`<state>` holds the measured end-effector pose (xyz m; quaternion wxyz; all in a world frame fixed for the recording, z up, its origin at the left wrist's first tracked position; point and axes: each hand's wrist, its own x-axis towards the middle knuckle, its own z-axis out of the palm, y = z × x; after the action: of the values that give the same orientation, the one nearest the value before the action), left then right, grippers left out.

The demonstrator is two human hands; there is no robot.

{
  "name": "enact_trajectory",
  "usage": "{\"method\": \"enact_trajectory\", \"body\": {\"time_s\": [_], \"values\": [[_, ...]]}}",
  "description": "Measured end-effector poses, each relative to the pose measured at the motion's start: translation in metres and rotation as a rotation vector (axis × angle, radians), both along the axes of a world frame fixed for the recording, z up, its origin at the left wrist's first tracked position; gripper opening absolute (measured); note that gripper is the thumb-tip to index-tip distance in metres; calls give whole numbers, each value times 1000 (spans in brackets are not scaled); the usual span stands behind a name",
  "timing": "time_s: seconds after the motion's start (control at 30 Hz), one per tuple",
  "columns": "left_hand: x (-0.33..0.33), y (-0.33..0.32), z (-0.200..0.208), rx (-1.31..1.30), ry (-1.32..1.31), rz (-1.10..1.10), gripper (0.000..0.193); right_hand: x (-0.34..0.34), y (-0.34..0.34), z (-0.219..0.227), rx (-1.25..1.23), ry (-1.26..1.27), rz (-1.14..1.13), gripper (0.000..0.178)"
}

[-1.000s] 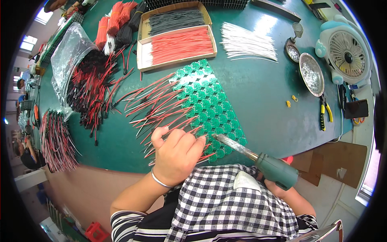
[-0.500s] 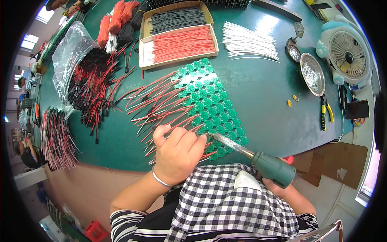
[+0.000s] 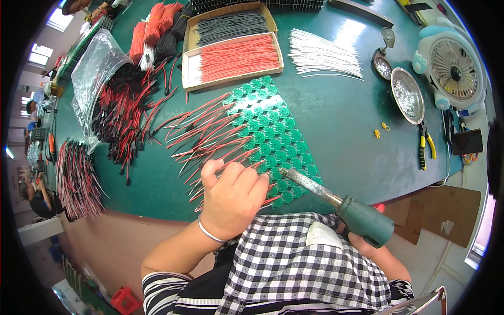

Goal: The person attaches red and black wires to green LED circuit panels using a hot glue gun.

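Soldering iron, green board panel and its red and black wires

The soldering iron (image 3: 336,202) has a dark green handle and a long metal shaft; it lies slanted, tip up-left, touching the lower edge of the board panel (image 3: 273,142). That panel, a sheet of small round green boards, lies flat and slanted on the green worktop (image 3: 346,121). Thin red and black wires (image 3: 210,134) fan out from its left side, their near ends under the left hand (image 3: 231,197).

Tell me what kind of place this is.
Probably an electronics assembly workshop: a soldering iron tipped over a panel of green round circuit boards, trays of cut red wires and wire bundles on the green bench.
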<state>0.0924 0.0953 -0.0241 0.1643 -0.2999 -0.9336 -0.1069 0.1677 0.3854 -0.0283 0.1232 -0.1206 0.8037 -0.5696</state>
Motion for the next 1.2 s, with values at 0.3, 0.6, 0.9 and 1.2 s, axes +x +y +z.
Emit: {"method": "enact_trajectory", "body": {"time_s": [0.3,0.6,0.9,1.2], "values": [[3,2,0,61,-8,22,16,11,8,-5,36,-58,-8,54],[17,1,-2,105,-57,-12,20,4,6,12,143,139,144,22],[16,4,-3,107,-41,-14,19,2,0,14,120,95,97,22],[16,4,-2,99,-40,-20,17,0,-2,10,84,191,123,24]]}}
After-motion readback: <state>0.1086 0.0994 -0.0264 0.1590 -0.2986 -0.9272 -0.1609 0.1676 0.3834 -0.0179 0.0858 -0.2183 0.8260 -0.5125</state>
